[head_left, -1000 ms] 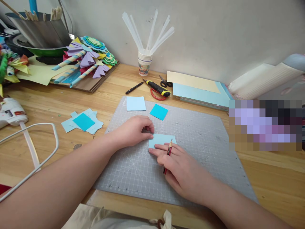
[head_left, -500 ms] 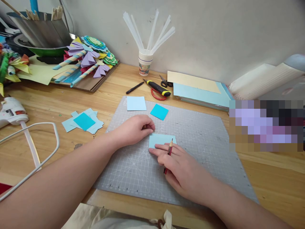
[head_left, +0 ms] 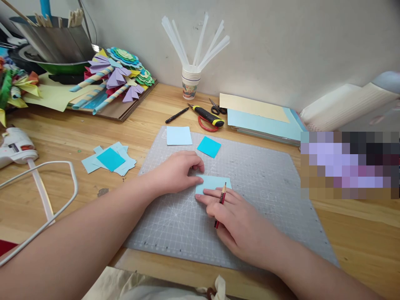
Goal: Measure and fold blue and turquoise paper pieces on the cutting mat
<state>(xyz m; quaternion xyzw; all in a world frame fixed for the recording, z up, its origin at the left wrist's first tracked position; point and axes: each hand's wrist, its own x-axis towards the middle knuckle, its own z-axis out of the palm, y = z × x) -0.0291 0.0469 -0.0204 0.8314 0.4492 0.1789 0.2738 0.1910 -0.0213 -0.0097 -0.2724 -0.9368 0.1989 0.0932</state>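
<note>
A light-blue piece of paper (head_left: 212, 182) lies on the grey cutting mat (head_left: 265, 187). My left hand (head_left: 183, 171) is at its upper left corner, the thumb reaching onto the paper and apart from the curled fingers. My right hand (head_left: 237, 216) holds a dark red and black pencil (head_left: 222, 198), its sharpened tip pointing up and away from me. The outstretched fingers of that hand rest on the paper's lower part and hide some of it. Farther up the mat lie a pale-blue square (head_left: 178, 136) and a bright-blue square (head_left: 209, 147).
Left of the mat are blue paper pieces (head_left: 111, 159) and a hot glue gun (head_left: 20, 146) with its cable. Behind the mat lie a black pen (head_left: 177, 115), a yellow-black cutter-like tool (head_left: 208, 116), scissors (head_left: 215, 107), a cup of white strips (head_left: 190, 83) and stacked card (head_left: 259, 116).
My left thumb has come down from the fingers onto the paper's upper left corner, widening the gap between them. My right hand, the pencil and the paper stay in place.
</note>
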